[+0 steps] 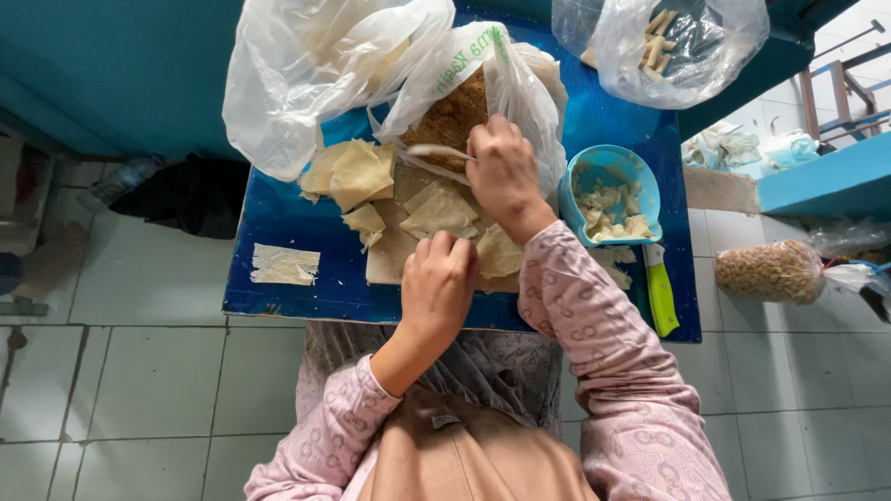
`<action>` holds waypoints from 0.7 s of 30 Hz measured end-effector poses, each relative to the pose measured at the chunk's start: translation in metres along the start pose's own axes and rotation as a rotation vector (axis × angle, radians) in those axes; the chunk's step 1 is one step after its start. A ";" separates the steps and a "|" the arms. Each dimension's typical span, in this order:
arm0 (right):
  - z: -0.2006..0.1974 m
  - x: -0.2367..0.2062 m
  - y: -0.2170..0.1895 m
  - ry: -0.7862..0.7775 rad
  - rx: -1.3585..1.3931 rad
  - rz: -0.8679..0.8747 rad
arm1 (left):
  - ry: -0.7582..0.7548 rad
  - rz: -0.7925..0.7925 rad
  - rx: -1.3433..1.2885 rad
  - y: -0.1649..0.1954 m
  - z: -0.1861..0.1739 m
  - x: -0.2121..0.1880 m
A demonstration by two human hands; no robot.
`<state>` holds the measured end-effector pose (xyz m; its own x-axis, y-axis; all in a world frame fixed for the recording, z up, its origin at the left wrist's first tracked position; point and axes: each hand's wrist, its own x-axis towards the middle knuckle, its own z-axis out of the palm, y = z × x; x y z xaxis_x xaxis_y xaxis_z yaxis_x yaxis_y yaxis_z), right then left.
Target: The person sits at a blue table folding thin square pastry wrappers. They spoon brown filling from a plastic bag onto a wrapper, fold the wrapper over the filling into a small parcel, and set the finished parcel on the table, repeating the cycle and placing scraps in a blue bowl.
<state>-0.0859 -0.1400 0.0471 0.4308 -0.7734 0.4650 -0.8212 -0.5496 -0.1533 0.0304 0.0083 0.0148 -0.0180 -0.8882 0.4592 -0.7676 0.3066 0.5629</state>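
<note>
My right hand [502,169] grips a pale spoon [436,151] whose tip reaches into a clear plastic bag of brown crumbly filling [452,116]. My left hand [436,283] rests with fingers curled on a pale wrapper sheet [497,252] lying on a light cutting board [385,260]. Several more thin yellowish wrapper sheets [357,172] lie piled on the board and on the blue table [278,223].
A blue bowl [613,165] of pale scraps stands right of the board, with a green-handled knife [661,295] below it. Plastic bags [306,65] crowd the table's far side; one [664,42] holds rolled sticks. A bag of peanuts [770,272] lies right. White tiled floor surrounds.
</note>
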 end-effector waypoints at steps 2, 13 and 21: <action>-0.012 -0.001 0.006 -0.070 0.075 0.079 | -0.005 0.014 -0.050 -0.002 0.004 0.003; -0.020 -0.009 0.005 0.174 0.128 0.154 | -0.083 -0.074 -0.223 -0.004 -0.004 0.003; 0.002 0.012 0.007 0.073 0.815 0.536 | -0.025 -0.046 -0.172 -0.003 -0.013 -0.003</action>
<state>-0.0857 -0.1541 0.0501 0.0295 -0.9780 0.2067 -0.3796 -0.2023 -0.9028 0.0408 0.0145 0.0205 -0.0027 -0.9101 0.4143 -0.6471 0.3175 0.6932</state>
